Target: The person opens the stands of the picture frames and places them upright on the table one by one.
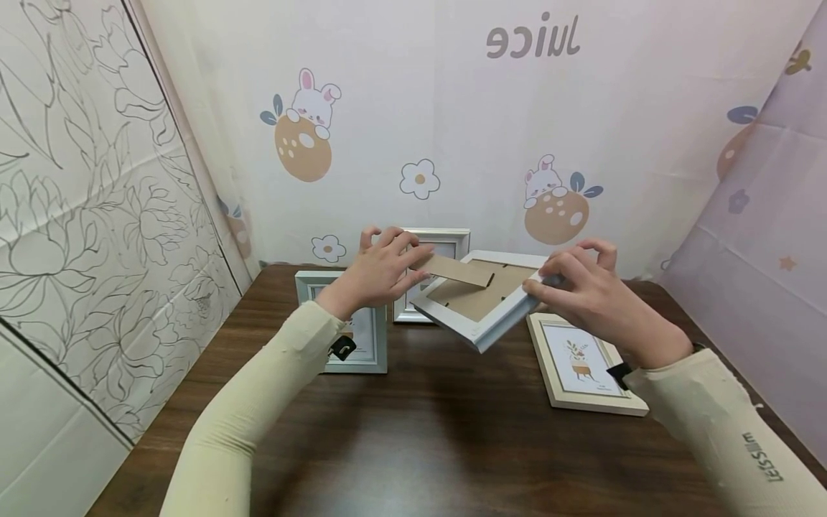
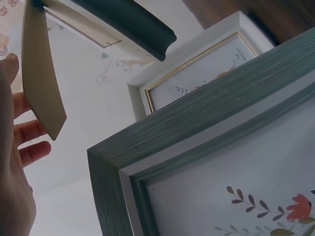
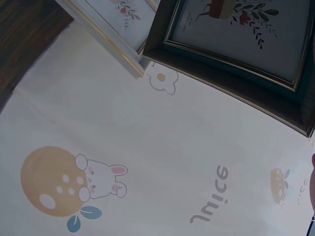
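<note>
Left hand (image 1: 388, 270) half-curled, pinching stand flap (image 1: 457, 270); right hand (image 1: 584, 289) curled on edge of frame (image 1: 477, 301) between them. Over-pulling could bend flap; one-edge grip could slip.

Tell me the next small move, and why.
Probably lower the white frame toward the table with its strut angled out: the left hand pinches the strut away from the back, while the right hand grips the frame, tilted above the table.
</note>
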